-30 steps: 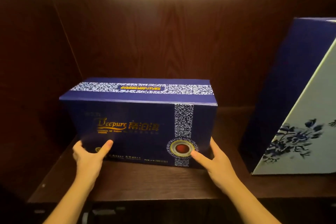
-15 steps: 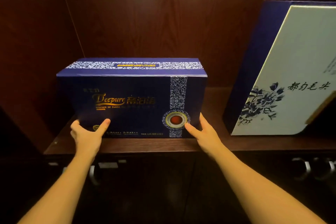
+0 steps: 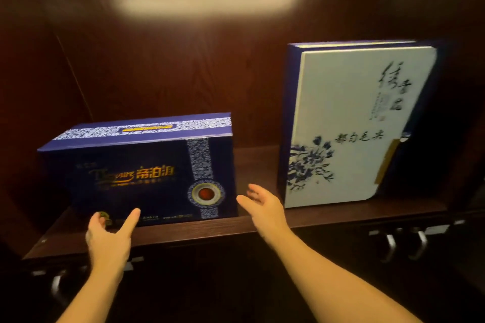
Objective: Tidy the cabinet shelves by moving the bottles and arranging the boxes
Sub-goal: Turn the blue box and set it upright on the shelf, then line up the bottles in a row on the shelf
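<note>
A dark blue box [image 3: 147, 173] with gold lettering and a patterned band lies flat on the left of the wooden shelf [image 3: 328, 216]. A tall white and blue box [image 3: 354, 126] with a flower print stands upright on the right, leaning slightly. My left hand [image 3: 110, 236] hovers open just in front of the blue box's lower left corner, holding nothing. Beside the blue box's lower right corner, in the gap between the two boxes, my right hand [image 3: 262, 207] is open with fingers spread. No bottles are in view.
The dark wood back panel [image 3: 183, 60] closes the shelf behind the boxes, and a side wall [image 3: 34, 86] stands close on the left. Below the shelf are cabinet doors with metal handles [image 3: 405, 242] [image 3: 56, 284].
Both hands have come off the blue box and drawn back toward me, now open. The view has pulled back and shifted right, showing the whole white box.
</note>
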A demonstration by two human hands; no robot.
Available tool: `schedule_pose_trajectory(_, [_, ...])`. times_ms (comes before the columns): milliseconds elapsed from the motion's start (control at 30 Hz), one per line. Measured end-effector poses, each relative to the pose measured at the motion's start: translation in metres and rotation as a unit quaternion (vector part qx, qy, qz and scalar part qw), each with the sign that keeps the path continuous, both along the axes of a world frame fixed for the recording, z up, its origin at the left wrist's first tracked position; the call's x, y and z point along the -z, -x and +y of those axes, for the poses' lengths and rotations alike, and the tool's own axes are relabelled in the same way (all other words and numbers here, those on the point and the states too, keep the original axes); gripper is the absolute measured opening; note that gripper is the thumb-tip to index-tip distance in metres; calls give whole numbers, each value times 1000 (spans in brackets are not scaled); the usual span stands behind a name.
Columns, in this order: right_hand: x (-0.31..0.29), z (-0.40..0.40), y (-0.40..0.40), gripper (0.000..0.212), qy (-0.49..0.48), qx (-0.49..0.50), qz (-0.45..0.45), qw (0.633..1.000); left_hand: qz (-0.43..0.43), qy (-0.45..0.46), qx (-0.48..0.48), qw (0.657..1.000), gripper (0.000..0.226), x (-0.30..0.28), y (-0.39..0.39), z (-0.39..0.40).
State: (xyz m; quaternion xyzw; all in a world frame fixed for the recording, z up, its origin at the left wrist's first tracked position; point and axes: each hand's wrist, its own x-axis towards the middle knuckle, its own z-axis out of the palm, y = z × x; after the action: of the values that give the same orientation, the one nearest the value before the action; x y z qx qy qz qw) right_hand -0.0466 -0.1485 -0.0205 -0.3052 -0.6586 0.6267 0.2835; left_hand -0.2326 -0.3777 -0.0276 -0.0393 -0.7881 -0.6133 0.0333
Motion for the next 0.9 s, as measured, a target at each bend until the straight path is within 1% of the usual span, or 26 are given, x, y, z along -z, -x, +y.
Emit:
schedule_pose_trajectory(167, [-27, 32, -89, 51, -20, 9, 13, 1000, 19, -14, 101, 995, 64, -27, -109, 61])
schedule_pose_trajectory(300, [-41, 88, -192, 52, -32, 35, 17, 999, 27, -32, 147, 988, 59, -47, -218, 118])
schedule_pose_trajectory(400, [-50, 136, -276, 48, -57, 75, 12, 995, 25, -59, 183, 981, 55, -55, -298, 171])
schedule_pose_trajectory(567, [-66, 211, -403, 48, -55, 156, 18, 986, 11, -64, 285, 956, 58, -67, -422, 270])
schedule_pose_trajectory(667, [-72, 252, -454, 50, -50, 198, 27, 979, 9, -65, 356, 932, 59, -72, -476, 326])
schedule_pose_trajectory(800, [-68, 298, -494, 52, -42, 234, 13, 971, 9, -69, 425, 903, 60, -68, -536, 402])
schedule_pose_trajectory(900, [-60, 334, -505, 54, -43, 247, 8, 968, 10, -60, 459, 886, 71, -57, -565, 458])
